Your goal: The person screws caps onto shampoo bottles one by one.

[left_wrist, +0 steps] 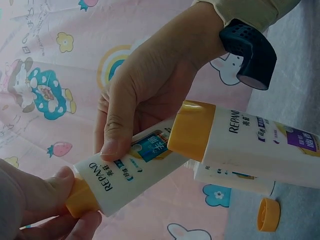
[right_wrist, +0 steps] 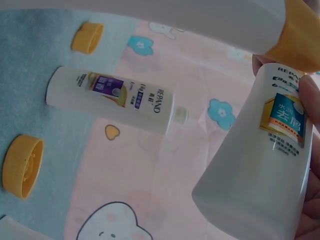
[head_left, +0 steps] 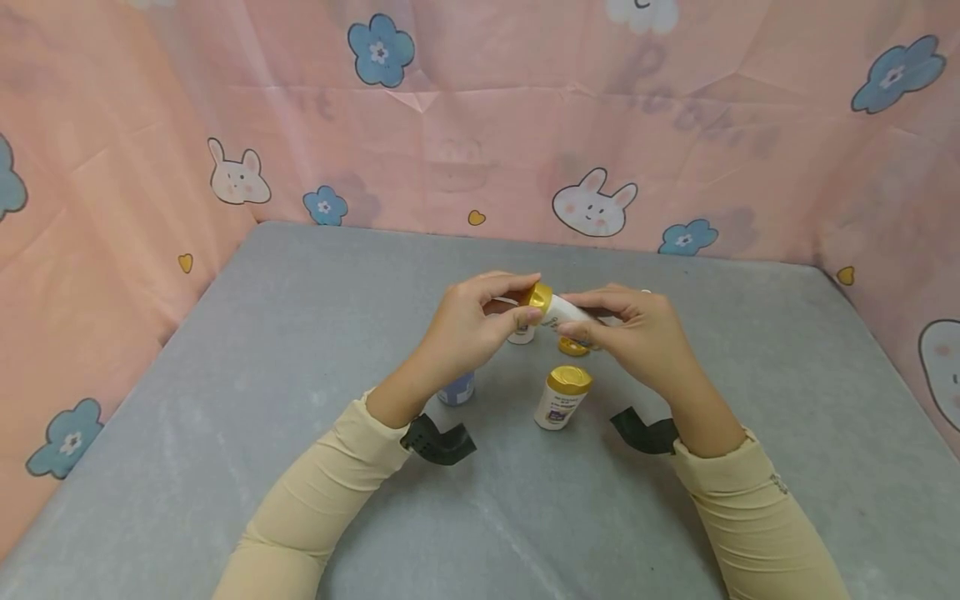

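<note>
My left hand (head_left: 476,321) pinches the gold cap (left_wrist: 82,196) at one end of a white bottle (left_wrist: 135,167). Whether that cap is fully seated cannot be told. My right hand (head_left: 637,329) grips the bottle's body, which is held tilted above the table and carries a teal label (right_wrist: 287,117). Below the hands, another white bottle (head_left: 557,408) with a gold cap and purple label stands upright. An uncapped white bottle (right_wrist: 115,97) with a purple label is seen in the right wrist view. Behind my left hand is a white bottle (head_left: 521,333), mostly hidden.
A loose gold cap (head_left: 573,346) lies on the grey table (head_left: 337,333) under the held bottle. Two loose caps, one far (right_wrist: 87,37) and one nearer, show in the right wrist view. A blue item (head_left: 457,389) is partly covered by the left forearm. Pink printed cloth (head_left: 465,125) encloses the table.
</note>
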`<state>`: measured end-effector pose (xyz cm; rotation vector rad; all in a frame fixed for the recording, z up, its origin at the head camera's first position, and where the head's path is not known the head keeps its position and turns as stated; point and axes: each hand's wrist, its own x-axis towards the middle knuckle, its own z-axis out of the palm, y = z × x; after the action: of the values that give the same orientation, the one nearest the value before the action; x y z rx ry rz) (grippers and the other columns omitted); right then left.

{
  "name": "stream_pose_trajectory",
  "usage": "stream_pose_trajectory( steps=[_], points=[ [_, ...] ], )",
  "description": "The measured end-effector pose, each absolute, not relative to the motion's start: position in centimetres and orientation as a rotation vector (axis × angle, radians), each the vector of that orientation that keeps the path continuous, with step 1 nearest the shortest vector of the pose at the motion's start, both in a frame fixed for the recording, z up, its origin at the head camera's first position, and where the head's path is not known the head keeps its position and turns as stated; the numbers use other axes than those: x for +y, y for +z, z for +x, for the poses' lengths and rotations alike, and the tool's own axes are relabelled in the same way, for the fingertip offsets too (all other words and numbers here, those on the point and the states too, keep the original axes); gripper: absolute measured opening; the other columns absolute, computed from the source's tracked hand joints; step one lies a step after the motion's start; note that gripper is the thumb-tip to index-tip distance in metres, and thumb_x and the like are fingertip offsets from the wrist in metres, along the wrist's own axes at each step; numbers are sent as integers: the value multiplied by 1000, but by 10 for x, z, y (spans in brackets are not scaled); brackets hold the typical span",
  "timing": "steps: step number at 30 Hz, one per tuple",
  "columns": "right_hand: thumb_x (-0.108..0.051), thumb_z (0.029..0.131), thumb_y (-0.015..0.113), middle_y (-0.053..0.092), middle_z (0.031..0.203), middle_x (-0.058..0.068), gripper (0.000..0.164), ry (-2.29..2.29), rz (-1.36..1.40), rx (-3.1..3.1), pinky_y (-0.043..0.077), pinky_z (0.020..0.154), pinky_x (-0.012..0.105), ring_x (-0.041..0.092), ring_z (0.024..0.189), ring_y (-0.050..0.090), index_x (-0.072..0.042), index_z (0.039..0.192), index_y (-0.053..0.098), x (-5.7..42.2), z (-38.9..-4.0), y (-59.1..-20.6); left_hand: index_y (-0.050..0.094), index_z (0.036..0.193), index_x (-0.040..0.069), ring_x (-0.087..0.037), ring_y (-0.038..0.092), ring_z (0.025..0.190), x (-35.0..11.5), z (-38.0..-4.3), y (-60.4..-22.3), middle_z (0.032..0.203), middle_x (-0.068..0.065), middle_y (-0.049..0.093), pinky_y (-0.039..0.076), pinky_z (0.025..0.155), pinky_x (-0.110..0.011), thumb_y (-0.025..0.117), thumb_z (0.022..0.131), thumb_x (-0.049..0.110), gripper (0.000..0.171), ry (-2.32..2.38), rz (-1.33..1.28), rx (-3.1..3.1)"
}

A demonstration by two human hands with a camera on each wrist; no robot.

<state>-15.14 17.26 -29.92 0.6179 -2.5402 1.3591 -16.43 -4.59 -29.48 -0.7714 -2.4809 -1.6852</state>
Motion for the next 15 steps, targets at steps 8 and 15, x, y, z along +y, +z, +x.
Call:
stream_pose_trajectory(
  steps=[8,15],
  points=[
    [-8,83,80,68,92,-21,24,1376,646,-2535,59,63,20,-3,82,66,-4,106,77,175,-152,-299,66,128,2,-21,68,108,-46,-164,-295,120,-11,70,56,90,-18,73,90,11,40,-1650,-815,-2458],
    [-12,83,80,74,94,3,23,1341,599,-2592,58,64,18,-3,81,66,-5,106,78,175,-152,-296,66,129,3,-20,68,109,-46,-165,-295,123,-11,70,56,90,-18,72,91,10,39,-1651,-844,-2456]
  ],
)
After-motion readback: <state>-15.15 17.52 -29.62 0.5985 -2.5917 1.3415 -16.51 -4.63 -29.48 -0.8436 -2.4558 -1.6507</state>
